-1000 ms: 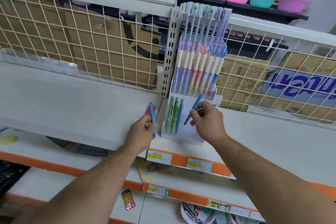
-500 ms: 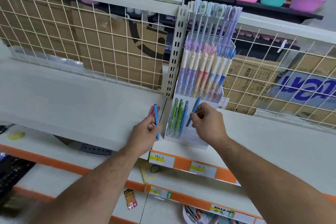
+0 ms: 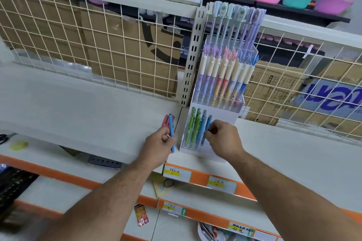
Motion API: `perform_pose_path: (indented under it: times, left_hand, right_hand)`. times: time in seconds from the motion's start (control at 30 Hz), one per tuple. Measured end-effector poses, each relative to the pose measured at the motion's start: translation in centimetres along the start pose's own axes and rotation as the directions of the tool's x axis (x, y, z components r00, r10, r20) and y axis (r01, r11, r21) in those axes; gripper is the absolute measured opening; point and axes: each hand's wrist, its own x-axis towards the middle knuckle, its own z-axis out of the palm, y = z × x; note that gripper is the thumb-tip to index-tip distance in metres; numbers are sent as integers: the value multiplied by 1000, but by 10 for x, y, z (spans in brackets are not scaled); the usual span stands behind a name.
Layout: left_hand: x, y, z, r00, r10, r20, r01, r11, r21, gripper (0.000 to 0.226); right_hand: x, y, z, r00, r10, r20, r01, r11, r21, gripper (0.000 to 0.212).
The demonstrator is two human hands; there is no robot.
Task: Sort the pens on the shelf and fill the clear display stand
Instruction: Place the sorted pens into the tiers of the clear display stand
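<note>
My right hand [image 3: 225, 140], fingers curled, pinches a slim blue pen [image 3: 208, 125] standing in the front row of the clear acrylic display stand [image 3: 197, 153], beside green pens [image 3: 191, 128]. My left hand [image 3: 157, 147] grips a second blue pen [image 3: 171, 130] and pink pens [image 3: 165, 121], just left of the stand.

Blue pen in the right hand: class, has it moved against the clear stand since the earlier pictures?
Yes. The blue pen in the right hand has dropped leftward into the front row of the clear stand, beside another blue pen.
</note>
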Motion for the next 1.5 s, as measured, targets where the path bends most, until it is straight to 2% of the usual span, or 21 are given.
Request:
perform_pose_path:
  times: [0.17,0.33,0.7,0.77,0.83,0.87,0.93,1.1,1.27,1.4,1.5]
  left_hand:
    - [1,-3,0,1000,0,2,0,1000,-14,10]
    - [1,-3,-1,1000,6,19,-6,1000,6,14]
    - [-2,0,-3,1000,8,30,-8,1000,-2,12]
    - [-5,4,-4,999,21,25,-21,1000,-14,10]
    - [-13,8,-5,999,54,4,-54,999,-6,9]
    - [-19,10,-4,997,79,-6,-79,997,0,11]
    - [-31,16,0,990,141,-13,-141,990,14,11]
    - [-53,34,16,953,300,42,-302,952,57,9]
    - [-56,44,26,932,348,103,-356,931,80,13]
    - [-44,36,12,906,411,103,-424,881,208,10]
    - [-20,23,-10,893,448,27,-399,764,507,28]
  right_hand:
    - [1,-1,0,1000,-9,-7,9,1000,-12,12]
    - [-1,-1,1,1000,22,2,-22,1000,15,4]
    - [-10,-1,-2,997,53,-47,-52,998,28,23]
    - [-17,-1,-5,996,65,-65,-62,997,42,20]
    - [-25,0,-9,994,72,-82,-66,996,66,6]
    - [-30,0,-10,995,64,-81,-56,994,97,5]
    - [-40,-2,-12,999,34,-42,-25,980,196,15]
    - [-60,-19,-12,995,-76,60,44,908,416,11]
    - [-63,-25,-17,994,-99,43,71,899,433,19]
    - [-57,-22,-31,998,-60,-11,59,917,395,22]
    - [-46,-19,-46,993,16,-120,29,928,372,23]
